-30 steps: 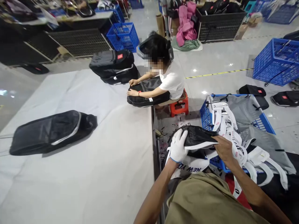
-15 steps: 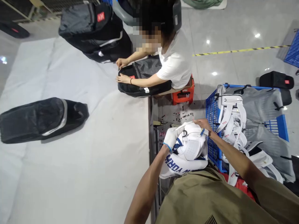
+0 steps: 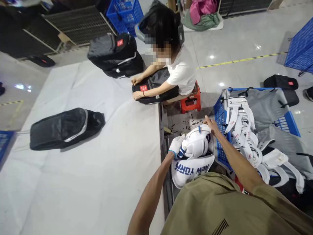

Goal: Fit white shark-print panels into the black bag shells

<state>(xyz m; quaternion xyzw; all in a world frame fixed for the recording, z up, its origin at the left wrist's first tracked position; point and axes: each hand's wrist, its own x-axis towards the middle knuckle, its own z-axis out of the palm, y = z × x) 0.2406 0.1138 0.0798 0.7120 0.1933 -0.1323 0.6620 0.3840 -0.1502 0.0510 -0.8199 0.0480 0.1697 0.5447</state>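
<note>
On my lap rests a white padded bag-like item [image 3: 195, 145] with straps and blue NEW YORK lettering on its lower panel. My left hand [image 3: 176, 143], in a white glove with a blue cuff, is closed on its left side. At the upper right edge, the fingers of my right hand [image 3: 210, 125] are curled against a white band of the same item; their grip is partly hidden. To my right, a blue crate [image 3: 221, 147] lined with grey sheeting holds several similar white pieces with straps [image 3: 244, 130].
A white-covered table [image 3: 97, 189] lies at my left, with a long black bag [image 3: 66, 129] on it. Across from me a person in a white shirt [image 3: 183, 68] handles another black bag [image 3: 156, 85]. Stacked black bags [image 3: 114, 54] stand behind. Dark scraps litter the floor [image 3: 189, 124].
The view has shifted, showing more of the far room. My right hand has moved up and away from the top of the white item, which has turned slightly, making its lettering easier to read.
</note>
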